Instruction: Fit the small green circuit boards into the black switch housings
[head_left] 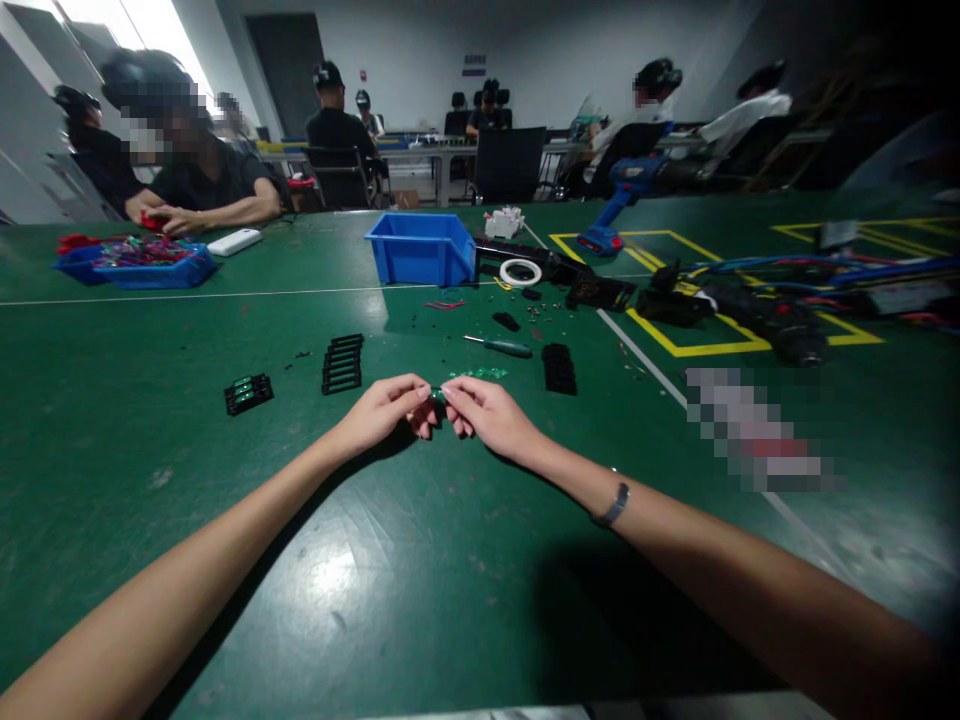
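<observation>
My left hand and my right hand meet over the middle of the green table, fingertips pinched together. Between them is a small green piece, mostly covered by the fingers; its exact kind does not show. Just behind my right hand lie several shiny green pieces. Left of my left hand are a black slotted rack and a smaller black holder with green pieces in it. A dark block of black parts sits right of my right hand, near a screwdriver.
A blue bin stands beyond my hands, beside a white tape roll. Small screws and scraps are scattered nearby. A blue cordless drill and bundled cables occupy the right. Across the table at left, a person works by blue trays.
</observation>
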